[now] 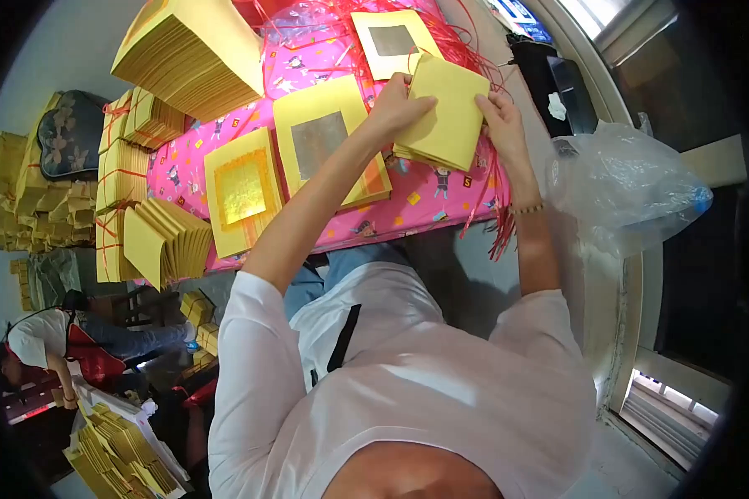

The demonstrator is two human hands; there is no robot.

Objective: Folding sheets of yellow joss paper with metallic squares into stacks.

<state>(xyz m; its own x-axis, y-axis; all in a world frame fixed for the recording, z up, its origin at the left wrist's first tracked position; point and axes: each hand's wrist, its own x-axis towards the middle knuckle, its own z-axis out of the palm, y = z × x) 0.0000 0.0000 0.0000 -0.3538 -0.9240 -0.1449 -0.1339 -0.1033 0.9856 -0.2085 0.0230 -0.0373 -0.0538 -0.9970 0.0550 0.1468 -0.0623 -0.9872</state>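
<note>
A small stack of folded yellow joss paper (445, 104) is held above the far right part of the table. My left hand (398, 110) grips its left edge, thumb across the top sheet and the other fingers mostly hidden. On its right edge my right hand (504, 125) is closed, fingertips against the paper. Just beyond lies yellow paper with a grey foil square (393, 40), red plastic strings around it. Left of my hands are a thicker pile with a silver-grey square (312, 141) and sheets with a shiny gold square (241, 193).
Tall yellow paper stacks (193, 71) and red-tied bundles (121, 176) line the left of the pink patterned tablecloth (420, 202). A clear plastic bag (628, 187) sits by the window at right. Another person (46, 341) bends over more paper at lower left.
</note>
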